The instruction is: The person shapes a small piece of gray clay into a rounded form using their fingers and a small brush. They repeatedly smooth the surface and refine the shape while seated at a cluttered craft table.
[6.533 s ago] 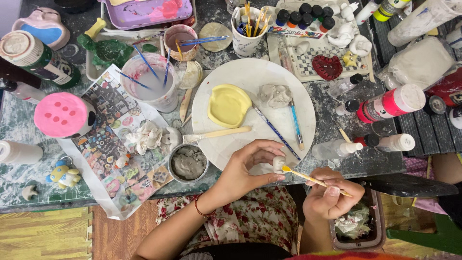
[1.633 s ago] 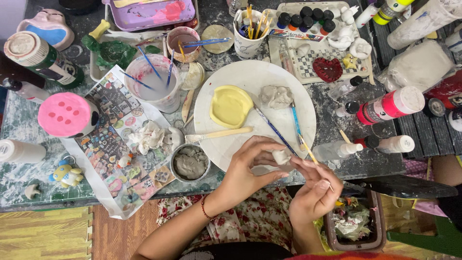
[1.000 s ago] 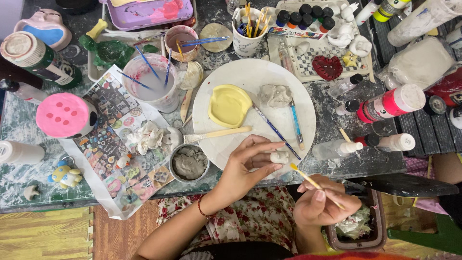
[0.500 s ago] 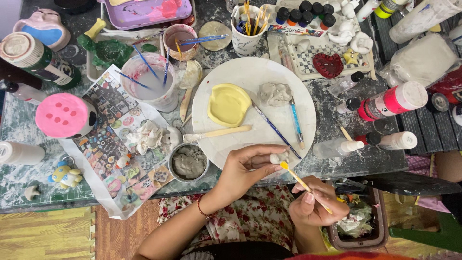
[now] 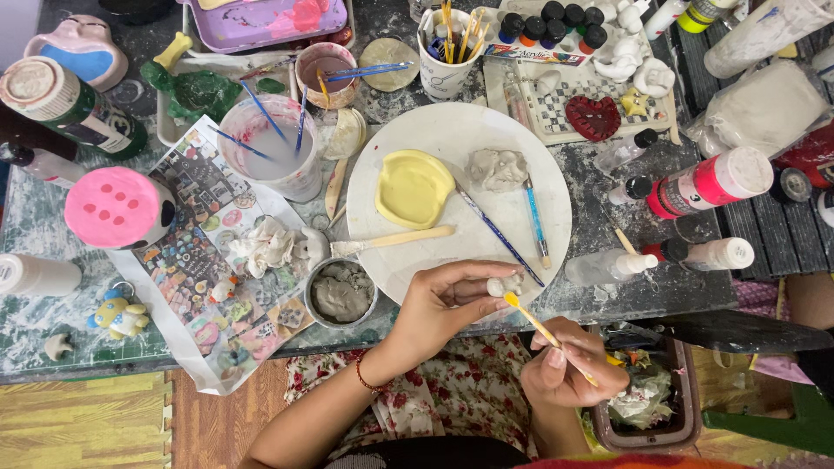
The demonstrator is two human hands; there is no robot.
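My hands painting a small clay piece at the table edge.

My left hand [image 5: 443, 304] pinches the small pale clay figure [image 5: 504, 285] just below the round white plate [image 5: 556, 165]; my right hand [image 5: 569, 373] grips a thin yellow-handled paintbrush [image 5: 543, 328], its orange tip touching the figure.

My arms are bare to the elbow, no sleeves in sight. A thin dark red beaded bracelet [image 5: 365, 379] circles my left wrist. Across my lap lies a cream cotton garment printed with small red flowers [image 5: 469, 391]. Both hands wear no rings.
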